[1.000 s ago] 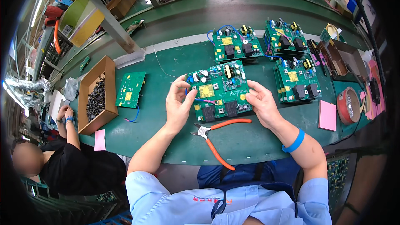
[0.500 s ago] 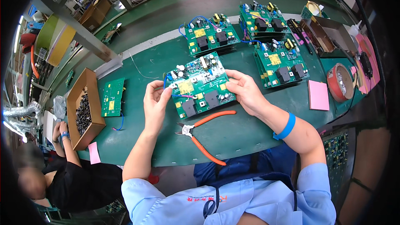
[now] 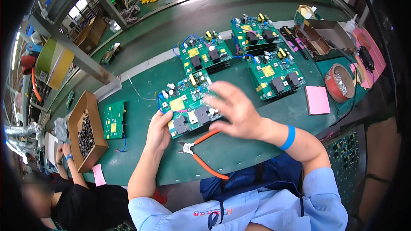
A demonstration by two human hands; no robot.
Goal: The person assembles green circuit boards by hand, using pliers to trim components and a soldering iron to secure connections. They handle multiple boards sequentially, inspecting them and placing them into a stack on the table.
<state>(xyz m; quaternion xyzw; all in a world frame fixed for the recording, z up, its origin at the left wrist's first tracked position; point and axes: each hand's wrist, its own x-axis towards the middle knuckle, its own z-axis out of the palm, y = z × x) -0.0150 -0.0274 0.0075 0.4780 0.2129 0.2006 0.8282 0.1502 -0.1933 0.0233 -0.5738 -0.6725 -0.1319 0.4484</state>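
Circuit-board stacks [image 3: 276, 75] are assembled upper right; a seemingly unstacked board [image 3: 191, 98], centre, is gripped by left hand [image 3: 158, 131], right hand [image 3: 239, 117] splayed.

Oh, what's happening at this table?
A person in a light blue shirt holds a green circuit board by its near left side with the left hand. The right hand is open and blurred at the board's right side; contact is unclear. Orange-handled cutters lie on the green table, and similar boards are stacked beyond and to the right.
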